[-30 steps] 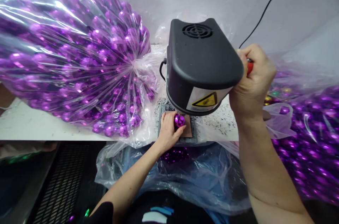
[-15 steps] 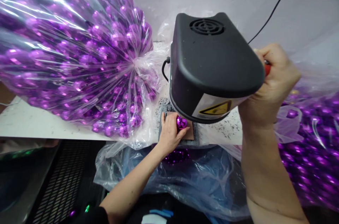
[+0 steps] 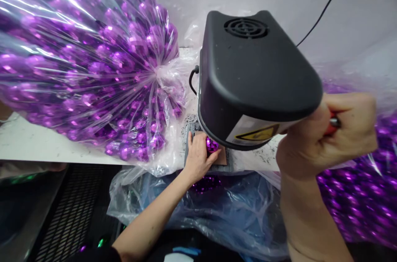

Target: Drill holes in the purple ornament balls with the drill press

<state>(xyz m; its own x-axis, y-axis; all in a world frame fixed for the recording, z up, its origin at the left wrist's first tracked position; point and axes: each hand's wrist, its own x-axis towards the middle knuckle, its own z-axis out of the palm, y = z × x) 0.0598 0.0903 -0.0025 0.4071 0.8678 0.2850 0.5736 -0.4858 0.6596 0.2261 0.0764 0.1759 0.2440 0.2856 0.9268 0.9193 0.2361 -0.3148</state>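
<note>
My left hand point(image 3: 199, 153) is closed around a shiny purple faceted ball point(image 3: 212, 144), keeping it on a small brown-topped plate point(image 3: 221, 157) beneath the machine. A bulky black press machine point(image 3: 252, 72) with a round vent and a yellow warning label rises over the ball and hides its far side. At the machine's right side, my right hand point(image 3: 335, 129) grips a lever handle point(image 3: 332, 125); red and a metal end show between the fingers.
On the left, a big clear bag of purple balls point(image 3: 102, 63) rests on the white table point(image 3: 46, 142). Another bag of purple balls point(image 3: 356, 196) is at the right. An opened plastic bag point(image 3: 242, 212) hangs below the table edge. A black cable point(image 3: 328, 5) runs up the wall.
My right hand has pulled the lever down and toward me, its wrist turning. The left hand and ball stay nearly in place.
</note>
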